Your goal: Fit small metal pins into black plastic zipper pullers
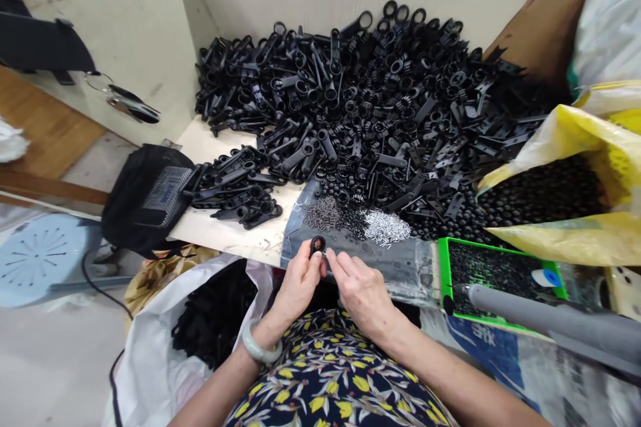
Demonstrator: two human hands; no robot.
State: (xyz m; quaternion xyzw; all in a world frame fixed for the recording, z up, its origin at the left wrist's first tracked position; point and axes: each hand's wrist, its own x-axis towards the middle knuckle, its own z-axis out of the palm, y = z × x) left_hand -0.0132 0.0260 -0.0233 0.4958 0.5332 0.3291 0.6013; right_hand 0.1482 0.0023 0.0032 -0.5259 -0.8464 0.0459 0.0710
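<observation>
My left hand [300,280] is closed on a small black plastic part with a ring end [317,242], held up just over the table's front edge. The fingers of my right hand [364,292] are pinched together against the same part from the right; a tiny pale glint shows at their tips, too small to name. Just beyond my hands lie a heap of small brownish-grey metal pieces [323,213], some little black pieces [352,220] and a heap of short silver pins [386,227], all on a dark mat [388,267].
A large pile of black plastic parts [320,80] covers the table's back; a smaller pile [240,190] lies left beside a black bag [150,197]. At right are a yellow sack [531,230] of black balls, a green tray [445,273] and a grey tube [541,313].
</observation>
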